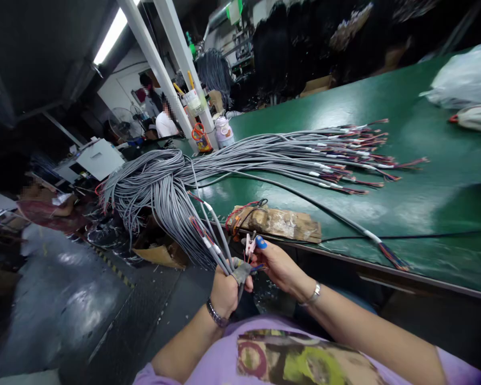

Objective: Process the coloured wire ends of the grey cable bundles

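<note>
Just in front of my body, my left hand (226, 289) is closed around several grey cables (216, 243). Some of their stripped ends, with white sleeves and coloured wires, point up and away; a grey wrap covers part of the thumb or finger. My right hand (278, 267) pinches a small pale pink clip (249, 245); something blue covers the thumb tip. Thin coloured wires (258, 267) lie by the right fingertips, close to the left hand. Right behind the clip, a worn wooden block (288, 223) with red and black leads sits at the table edge.
A large bundle of grey cables (248, 152) lies across the green table (409, 214), looping over its left edge. One single cable (324, 203) lies apart. Scissors (199, 133) and a jar (224, 132) stand by a post; a plastic bag (465, 75) lies right. People are in the background.
</note>
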Demonstrator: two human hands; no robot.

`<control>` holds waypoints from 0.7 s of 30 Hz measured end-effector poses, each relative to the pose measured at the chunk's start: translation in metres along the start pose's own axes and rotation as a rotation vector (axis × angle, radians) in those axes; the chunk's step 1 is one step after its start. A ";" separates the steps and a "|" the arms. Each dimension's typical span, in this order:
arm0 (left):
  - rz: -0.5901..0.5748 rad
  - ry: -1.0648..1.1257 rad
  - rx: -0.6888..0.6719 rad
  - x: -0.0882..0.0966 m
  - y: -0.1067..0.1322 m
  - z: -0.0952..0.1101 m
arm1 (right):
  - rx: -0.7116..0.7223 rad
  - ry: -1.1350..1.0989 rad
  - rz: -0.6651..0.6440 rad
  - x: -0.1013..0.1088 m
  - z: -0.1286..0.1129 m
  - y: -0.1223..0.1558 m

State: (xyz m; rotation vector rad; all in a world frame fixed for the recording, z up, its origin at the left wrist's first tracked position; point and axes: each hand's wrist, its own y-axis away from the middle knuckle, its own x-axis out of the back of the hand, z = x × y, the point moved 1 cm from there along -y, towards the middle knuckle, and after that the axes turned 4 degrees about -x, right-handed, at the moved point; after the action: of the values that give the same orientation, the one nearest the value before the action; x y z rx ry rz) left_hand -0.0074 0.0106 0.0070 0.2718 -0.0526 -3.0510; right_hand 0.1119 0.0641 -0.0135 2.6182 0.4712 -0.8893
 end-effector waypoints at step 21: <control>0.061 0.038 0.001 0.000 -0.002 -0.001 | -0.058 -0.221 -0.037 -0.003 0.004 -0.007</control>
State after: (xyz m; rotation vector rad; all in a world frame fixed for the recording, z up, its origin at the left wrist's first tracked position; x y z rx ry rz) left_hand -0.0077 0.0127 0.0061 0.3219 -0.0585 -2.9846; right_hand 0.1049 0.0678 -0.0161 2.4297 0.4794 -1.1434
